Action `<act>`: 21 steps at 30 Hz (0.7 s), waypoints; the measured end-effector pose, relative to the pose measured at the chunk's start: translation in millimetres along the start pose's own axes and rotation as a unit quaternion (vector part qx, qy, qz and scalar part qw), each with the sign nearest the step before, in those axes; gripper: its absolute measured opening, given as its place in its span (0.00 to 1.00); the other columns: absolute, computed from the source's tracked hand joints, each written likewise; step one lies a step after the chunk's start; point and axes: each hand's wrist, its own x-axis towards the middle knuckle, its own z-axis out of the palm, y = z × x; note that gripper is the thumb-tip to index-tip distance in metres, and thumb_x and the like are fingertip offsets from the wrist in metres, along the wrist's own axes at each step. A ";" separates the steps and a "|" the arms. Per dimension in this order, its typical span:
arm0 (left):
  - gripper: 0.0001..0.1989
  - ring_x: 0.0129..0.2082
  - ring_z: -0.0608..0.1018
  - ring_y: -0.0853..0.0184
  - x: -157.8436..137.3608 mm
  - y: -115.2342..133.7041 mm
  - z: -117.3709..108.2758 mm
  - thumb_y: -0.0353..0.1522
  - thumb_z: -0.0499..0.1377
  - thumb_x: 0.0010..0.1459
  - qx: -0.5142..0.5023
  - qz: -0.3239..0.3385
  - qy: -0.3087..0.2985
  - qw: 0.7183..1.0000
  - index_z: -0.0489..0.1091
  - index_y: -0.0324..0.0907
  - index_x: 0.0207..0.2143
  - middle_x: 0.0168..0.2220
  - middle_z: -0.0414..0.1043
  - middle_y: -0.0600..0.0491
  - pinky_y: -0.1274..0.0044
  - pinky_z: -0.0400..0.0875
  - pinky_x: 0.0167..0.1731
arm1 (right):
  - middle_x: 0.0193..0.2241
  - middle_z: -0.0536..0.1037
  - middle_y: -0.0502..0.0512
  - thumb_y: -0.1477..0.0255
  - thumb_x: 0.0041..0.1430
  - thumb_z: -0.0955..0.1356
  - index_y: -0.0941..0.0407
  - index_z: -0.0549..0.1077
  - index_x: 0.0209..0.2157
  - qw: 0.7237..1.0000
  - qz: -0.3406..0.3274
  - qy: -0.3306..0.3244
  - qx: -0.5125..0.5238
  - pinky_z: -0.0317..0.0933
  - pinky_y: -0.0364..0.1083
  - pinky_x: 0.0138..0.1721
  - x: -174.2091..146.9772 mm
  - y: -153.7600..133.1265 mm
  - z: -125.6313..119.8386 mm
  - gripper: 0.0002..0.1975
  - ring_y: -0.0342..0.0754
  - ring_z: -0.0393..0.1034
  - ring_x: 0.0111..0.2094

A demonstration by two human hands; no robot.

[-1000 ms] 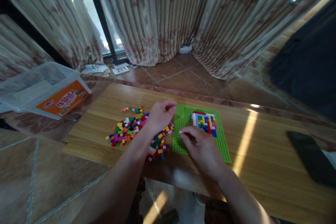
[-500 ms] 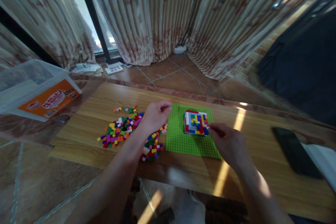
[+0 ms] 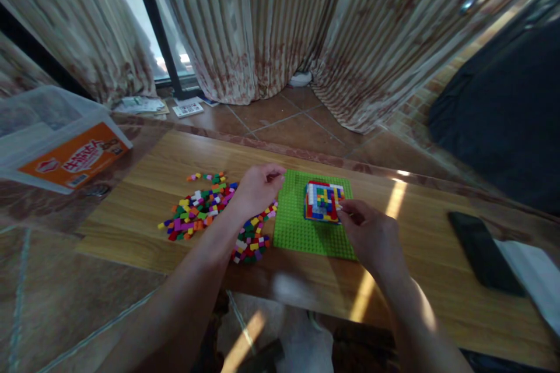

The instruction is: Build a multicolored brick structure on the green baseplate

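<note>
A square, multicoloured building-brick structure [image 3: 324, 201] stands on the green baseplate [image 3: 291, 233]. At its right front corner, my right hand [image 3: 371, 233] is closed in a pinch, with a small pale building brick partly showing at the fingertips. My left hand [image 3: 258, 189] hovers by the baseplate's back left corner, fingers curled together; whether anything is between them is hidden. Below and to the left of that hand, a pile of loose bricks [image 3: 192, 215] in many colours spreads over the wooden table [image 3: 144, 180], partly covered by my left forearm.
A clear plastic box [image 3: 65, 151] with an orange label stands beyond the table's left end. A dark phone-like slab [image 3: 483, 253] and a white paper-like item [image 3: 531, 277] lie at the right. Striped curtains [image 3: 280, 29] hang behind.
My right hand has shifted slightly left, from the structure's right edge onto its right front corner. My left hand keeps nearly the same pose. The whole view has moved a little.
</note>
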 end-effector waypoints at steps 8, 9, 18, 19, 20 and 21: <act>0.09 0.35 0.79 0.67 0.6 -3.1 1.6 0.28 0.56 0.56 -0.016 0.002 -0.008 1.000 0.76 0.39 0.37 0.34 0.79 0.50 0.74 0.74 0.40 | 0.30 0.83 0.57 0.63 0.55 0.66 0.55 0.80 0.37 0.999 0.028 -0.013 0.025 0.66 0.50 0.34 2.8 2.3 -3.3 0.15 0.52 0.77 0.31; 0.09 0.35 0.79 0.67 0.8 -3.6 1.7 0.28 0.56 0.56 -0.015 0.002 -0.009 1.000 0.76 0.39 0.36 0.34 0.79 0.51 0.74 0.74 0.41 | 0.30 0.83 0.57 0.63 0.55 0.66 0.55 0.80 0.36 0.999 0.032 -0.012 0.026 0.66 0.50 0.34 3.5 2.3 -3.2 0.15 0.53 0.77 0.31; 0.10 0.36 0.79 0.66 0.8 -5.3 3.0 0.28 0.56 0.56 0.000 0.003 -0.010 1.000 0.76 0.39 0.38 0.35 0.80 0.50 0.73 0.74 0.40 | 0.29 0.83 0.57 0.62 0.51 0.69 0.57 0.78 0.34 0.991 0.085 -0.014 0.104 0.67 0.50 0.33 8.1 7.0 1.4 0.14 0.53 0.77 0.30; 0.10 0.36 0.80 0.66 0.6 -4.3 3.1 0.28 0.56 0.56 0.002 0.001 -0.011 1.000 0.76 0.39 0.39 0.36 0.80 0.49 0.73 0.74 0.40 | 0.29 0.83 0.58 0.62 0.50 0.70 0.57 0.78 0.34 0.989 0.089 -0.015 0.115 0.67 0.50 0.32 8.6 7.4 2.1 0.14 0.52 0.77 0.30; 0.10 0.36 0.80 0.66 0.4 -3.3 3.1 0.28 0.56 0.56 0.004 -0.002 -0.010 1.000 0.76 0.39 0.39 0.36 0.80 0.49 0.73 0.74 0.41 | 0.28 0.82 0.58 0.62 0.50 0.70 0.58 0.78 0.35 0.988 0.092 -0.013 0.123 0.66 0.49 0.32 9.1 7.6 3.0 0.15 0.52 0.77 0.29; 0.10 0.36 0.80 0.65 0.2 -2.3 3.0 0.28 0.56 0.56 0.007 -0.005 -0.009 1.000 0.76 0.39 0.39 0.36 0.80 0.49 0.73 0.74 0.41 | 0.28 0.82 0.58 0.62 0.49 0.70 0.58 0.77 0.35 0.987 0.096 -0.011 0.128 0.66 0.49 0.30 9.6 7.7 3.8 0.15 0.52 0.76 0.28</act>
